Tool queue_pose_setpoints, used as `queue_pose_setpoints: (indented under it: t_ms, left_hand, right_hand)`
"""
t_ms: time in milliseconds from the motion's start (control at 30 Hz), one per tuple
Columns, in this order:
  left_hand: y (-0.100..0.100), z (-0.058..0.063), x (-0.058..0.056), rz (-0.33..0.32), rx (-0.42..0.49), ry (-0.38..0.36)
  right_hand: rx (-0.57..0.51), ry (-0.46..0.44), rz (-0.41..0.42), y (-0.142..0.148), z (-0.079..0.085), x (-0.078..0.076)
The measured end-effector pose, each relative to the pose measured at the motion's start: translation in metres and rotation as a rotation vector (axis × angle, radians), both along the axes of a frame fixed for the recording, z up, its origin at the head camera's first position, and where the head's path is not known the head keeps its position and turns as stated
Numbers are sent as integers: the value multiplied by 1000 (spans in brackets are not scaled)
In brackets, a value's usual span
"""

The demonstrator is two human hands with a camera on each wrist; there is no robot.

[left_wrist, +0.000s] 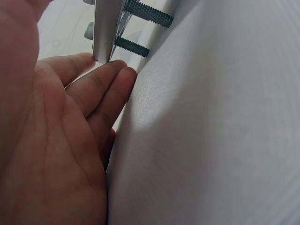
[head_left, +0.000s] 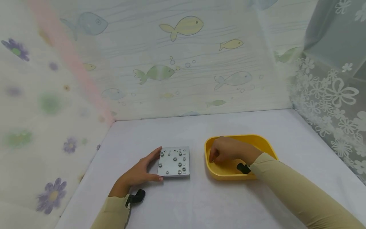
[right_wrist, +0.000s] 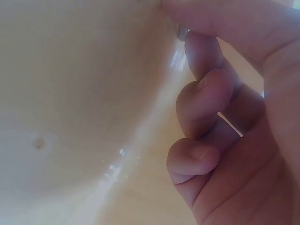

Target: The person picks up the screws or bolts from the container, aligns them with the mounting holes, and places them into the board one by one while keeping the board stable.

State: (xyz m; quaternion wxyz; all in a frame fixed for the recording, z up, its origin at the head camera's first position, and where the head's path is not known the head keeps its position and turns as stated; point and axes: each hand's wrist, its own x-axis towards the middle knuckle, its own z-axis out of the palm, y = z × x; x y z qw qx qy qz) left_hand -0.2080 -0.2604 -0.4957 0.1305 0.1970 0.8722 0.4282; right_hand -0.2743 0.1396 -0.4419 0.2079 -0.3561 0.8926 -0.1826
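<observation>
My left hand [head_left: 138,173] holds a square silver metal plate [head_left: 170,163] by its left side, fingers at the far corner and thumb at the near one. Several socket-head screws stand in the plate's top, among small bare holes. In the left wrist view, fingertips touch the plate's edge, and threaded screw ends [left_wrist: 150,13] stick out beneath it. Inside a yellow plastic tray [head_left: 266,144], my right hand [head_left: 226,149] reaches down with fingers curled. The right wrist view shows a small shiny metal part [right_wrist: 182,32] pinched between thumb and index finger; its kind is mostly hidden.
A white cloth [head_left: 194,203] covers the table under plate and tray. Behind stands a curtain [head_left: 183,95] printed with fish, and a flowered sheet [head_left: 57,143] hangs on the left. White lace netting [head_left: 337,101] borders the right side. Each wrist wears a small black camera [head_left: 137,196].
</observation>
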Motion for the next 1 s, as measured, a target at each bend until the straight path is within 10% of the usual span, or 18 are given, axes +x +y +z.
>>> queue_pose_setpoints:
  t_ms: [1000]
  left_hand:
    - [0, 2, 0, -10, -5, 5]
  right_hand:
    - [121, 141, 33, -12, 10, 6]
